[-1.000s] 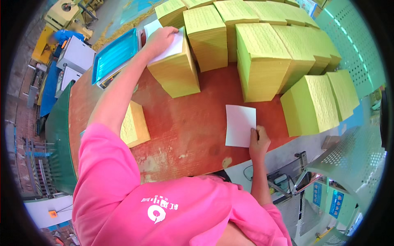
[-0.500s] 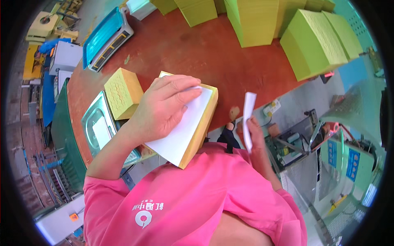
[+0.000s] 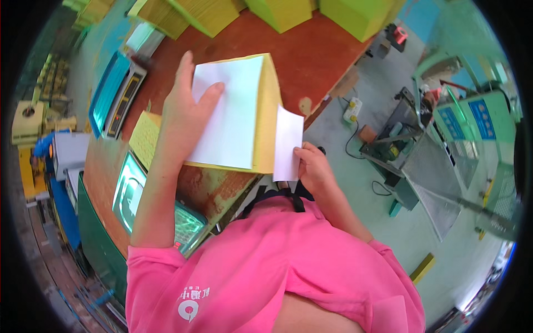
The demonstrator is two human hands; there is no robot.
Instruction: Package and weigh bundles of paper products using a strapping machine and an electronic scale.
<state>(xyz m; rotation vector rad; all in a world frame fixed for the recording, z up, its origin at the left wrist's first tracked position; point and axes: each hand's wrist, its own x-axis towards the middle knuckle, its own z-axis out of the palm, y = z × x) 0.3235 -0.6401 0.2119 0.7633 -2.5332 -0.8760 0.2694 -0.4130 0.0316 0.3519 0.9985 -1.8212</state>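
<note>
Yellow paper stack (image 3: 266, 111), topped by a white cover sheet (image 3: 230, 114), is held in the upper middle of the frame, lifted clear of the red-brown table (image 3: 311, 55) and close to the pink-sleeved body. The left hand (image 3: 186, 119) is laid flat over the white sheet, fingers spread and pressing, seemingly so that the sheet is pinned and the block is kept from sliding. A second white sheet (image 3: 288, 144) is pinched along its lower edge by the clenched fingers of the right hand (image 3: 313, 169), held upright just beside the stack's right edge.

Below the stack, at lower left, a green scale (image 3: 133, 191) is seen, with a smaller yellow stack (image 3: 145, 139) touching the left forearm. More yellow-green stacks (image 3: 288, 11) are ranged along the top. The table's edge runs diagonally at right; beyond it, open green floor (image 3: 422, 233) lies, with machines (image 3: 472, 116) well apart.
</note>
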